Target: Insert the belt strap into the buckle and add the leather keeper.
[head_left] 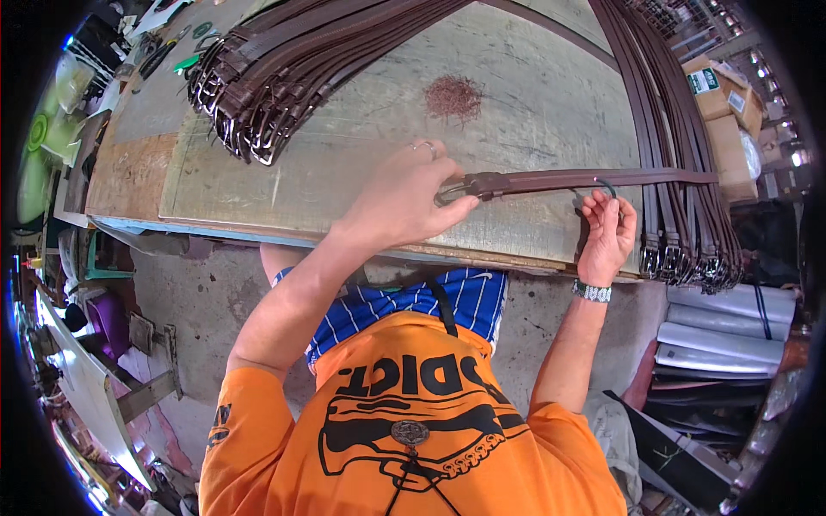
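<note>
We see the left hand (404, 202) pressed on the buckle end of a brown belt (568, 181), fingers closed on it, so the belt lies flat near the front edge of the surface (516, 95). The right hand (609, 232) pinches a small dark tool (606, 185) at the belt. Belt piles (258, 77) lie behind, and rolls (731, 322) lie on the floor.

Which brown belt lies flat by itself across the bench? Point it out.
The single brown belt between both hands: left hand presses its buckle end, right hand touches it; the others lie bunched in two stacks.
</note>
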Demonstrator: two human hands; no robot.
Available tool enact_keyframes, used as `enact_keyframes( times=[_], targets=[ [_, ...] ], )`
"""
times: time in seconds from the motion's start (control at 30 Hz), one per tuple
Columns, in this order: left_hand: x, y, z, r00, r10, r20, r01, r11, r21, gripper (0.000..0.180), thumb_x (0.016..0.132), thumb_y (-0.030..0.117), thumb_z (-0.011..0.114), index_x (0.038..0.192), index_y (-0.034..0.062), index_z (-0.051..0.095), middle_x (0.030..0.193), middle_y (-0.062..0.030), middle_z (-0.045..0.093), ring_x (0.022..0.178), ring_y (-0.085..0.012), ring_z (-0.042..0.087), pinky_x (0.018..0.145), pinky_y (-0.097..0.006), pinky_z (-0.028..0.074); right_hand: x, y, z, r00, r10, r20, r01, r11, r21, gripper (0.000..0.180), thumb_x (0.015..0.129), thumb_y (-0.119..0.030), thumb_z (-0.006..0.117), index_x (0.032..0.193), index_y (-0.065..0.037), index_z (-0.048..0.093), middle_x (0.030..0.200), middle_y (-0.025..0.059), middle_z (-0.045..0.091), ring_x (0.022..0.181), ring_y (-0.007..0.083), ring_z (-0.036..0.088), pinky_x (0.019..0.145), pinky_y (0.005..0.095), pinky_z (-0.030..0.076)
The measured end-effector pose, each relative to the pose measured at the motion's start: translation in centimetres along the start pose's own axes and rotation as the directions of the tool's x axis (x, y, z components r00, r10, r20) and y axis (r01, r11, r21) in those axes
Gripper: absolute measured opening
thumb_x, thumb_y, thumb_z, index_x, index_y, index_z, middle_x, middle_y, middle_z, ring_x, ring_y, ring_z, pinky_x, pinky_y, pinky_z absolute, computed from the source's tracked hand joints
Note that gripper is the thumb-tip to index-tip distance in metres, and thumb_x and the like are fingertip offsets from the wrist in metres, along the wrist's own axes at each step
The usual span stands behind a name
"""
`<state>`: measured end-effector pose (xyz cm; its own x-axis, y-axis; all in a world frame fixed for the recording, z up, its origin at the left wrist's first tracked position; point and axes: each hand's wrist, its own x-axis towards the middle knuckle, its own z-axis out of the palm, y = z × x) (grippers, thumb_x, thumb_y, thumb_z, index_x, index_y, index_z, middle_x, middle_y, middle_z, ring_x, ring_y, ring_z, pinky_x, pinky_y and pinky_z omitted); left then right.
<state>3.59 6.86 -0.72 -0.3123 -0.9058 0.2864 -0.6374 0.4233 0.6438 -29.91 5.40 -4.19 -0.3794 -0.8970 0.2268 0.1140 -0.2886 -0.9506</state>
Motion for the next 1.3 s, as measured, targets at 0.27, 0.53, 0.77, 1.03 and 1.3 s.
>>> enact_keyframes(
  times=[0.27,0.53,0.77,1.03,1.3],
  targets=[
    [-0.1,-0.4,0.4,0.997,0.045,-0.069,-0.044,0.999,0.015,0.037,0.086,0.034,0.075,0.107,0.0034,0.074,0.096,-0.0134,0.064,0.099,-0.033,0.063,0.091,-0.043,0.049,0.2,0.6,-0.1,0.999,-0.036,0.02,0.036,0.999,0.028,0.018,0.105,-0.015,0.061,0.117,-0.002,0.057,0.108,0.017,0.072,0.09,0.0221,0.072,0.08,0.0334,0.059],
    [0.2,-0.1,0.4,0.998,0.031,-0.049,-0.029,0.999,0.035,0.038,0.087,0.034,0.073,0.117,0.0114,0.074,0.099,-0.0151,0.066,0.101,-0.0339,0.064,0.093,-0.044,0.05,-0.1,0.8,0.0,0.999,-0.048,0.02,0.048,0.998,0.028,0.019,0.105,-0.015,0.061,0.117,-0.002,0.057,0.106,0.0162,0.072,0.089,0.0208,0.072,0.079,0.0322,0.059],
    [0.6,1.3,1.1,0.986,0.163,0.022,-0.164,0.968,0.187,0.041,0.084,0.031,0.074,0.12,0.0122,0.072,0.106,-0.0162,0.061,0.102,-0.0367,0.063,0.09,-0.045,0.051,0.1,-0.1,-0.9,0.998,-0.056,0.002,0.056,0.997,0.044,0.018,0.104,-0.015,0.061,0.116,-0.001,0.058,0.105,0.0154,0.073,0.088,0.0193,0.072,0.078,0.0304,0.06],
    [-0.2,0.0,1.2,0.988,0.155,-0.016,-0.141,0.933,0.332,0.043,0.085,0.039,0.076,0.109,0.0055,0.063,0.106,-0.0182,0.063,0.103,-0.0368,0.063,0.085,-0.047,0.054,-0.4,2.3,3.6,0.997,0.074,0.011,-0.075,0.992,0.098,0.021,0.101,-0.014,0.066,0.116,-0.002,0.057,0.103,0.0129,0.07,0.085,0.0185,0.068,0.077,0.0317,0.056],
    [6.7,3.0,4.7,0.973,0.042,0.229,-0.04,0.999,-0.014,0.019,0.072,0.016,0.068,0.076,-0.0001,0.076,0.077,-0.0198,0.072,0.074,-0.0361,0.072,0.065,-0.048,0.057,10.4,4.5,-16.0,0.685,0.068,0.726,-0.437,0.836,0.333,0.046,0.103,-0.027,0.062,0.146,-0.017,0.053,0.122,0.0093,0.064,0.107,0.0158,0.055,0.1,0.0339,0.042]
  ],
)
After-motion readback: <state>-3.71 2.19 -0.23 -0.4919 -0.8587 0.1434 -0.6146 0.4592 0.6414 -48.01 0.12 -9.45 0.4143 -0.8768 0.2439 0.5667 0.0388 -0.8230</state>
